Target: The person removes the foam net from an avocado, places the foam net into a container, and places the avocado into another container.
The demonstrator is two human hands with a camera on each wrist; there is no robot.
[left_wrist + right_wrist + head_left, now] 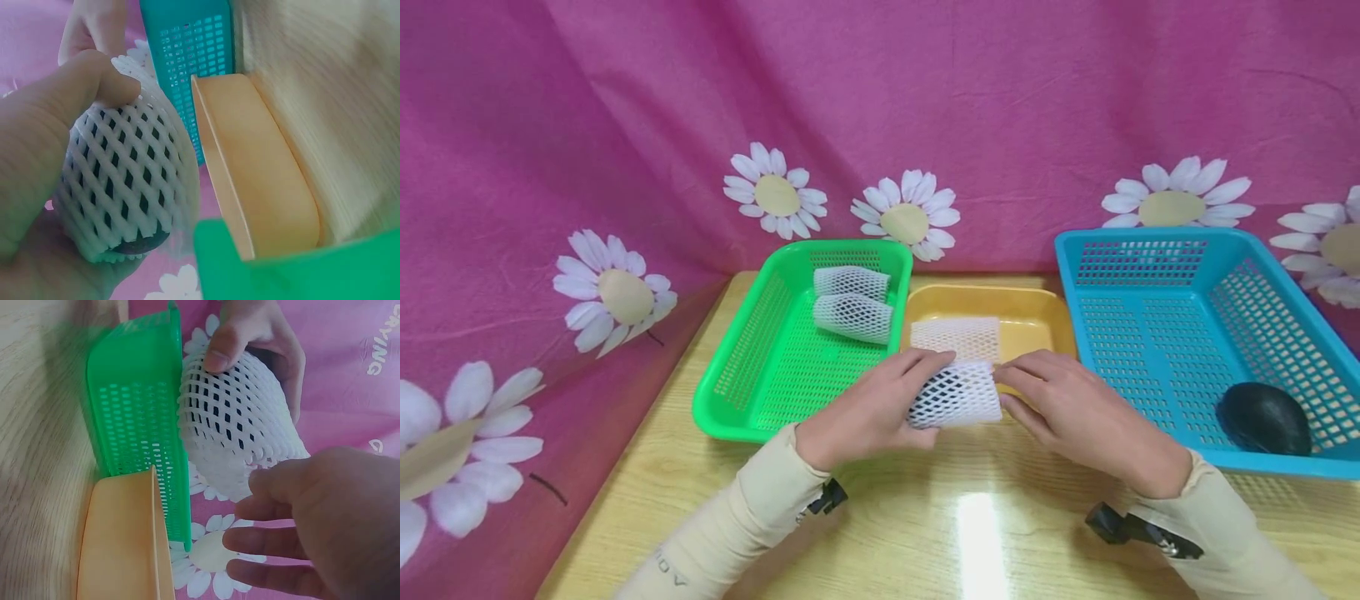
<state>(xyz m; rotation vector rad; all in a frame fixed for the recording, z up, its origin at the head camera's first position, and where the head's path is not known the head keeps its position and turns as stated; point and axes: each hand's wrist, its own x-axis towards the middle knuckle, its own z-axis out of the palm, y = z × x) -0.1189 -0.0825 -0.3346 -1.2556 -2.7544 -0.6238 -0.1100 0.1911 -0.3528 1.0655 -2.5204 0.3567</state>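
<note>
A dark oval fruit, avocado-like, sits inside a white foam net sleeve point(958, 394). My left hand point(891, 404) grips the sleeved fruit from its left side, with the thumb over the mesh. Dark skin shows through the holes and at one end in the left wrist view. At the sleeve's loose right end, my right hand point(1060, 408) pinches the foam edge between thumb and forefinger; its other fingers are spread in the right wrist view. Another foam sleeve point(955, 335) lies behind in the yellow tray point(1037, 308).
At left stands a green basket point(752, 433) with two netted pieces point(853, 317) near its right wall. A blue basket point(1150, 333) at right holds a bare dark oval fruit point(1264, 418) in its near corner. A flowered pink cloth point(1000, 125) hangs behind the wooden table point(910, 533).
</note>
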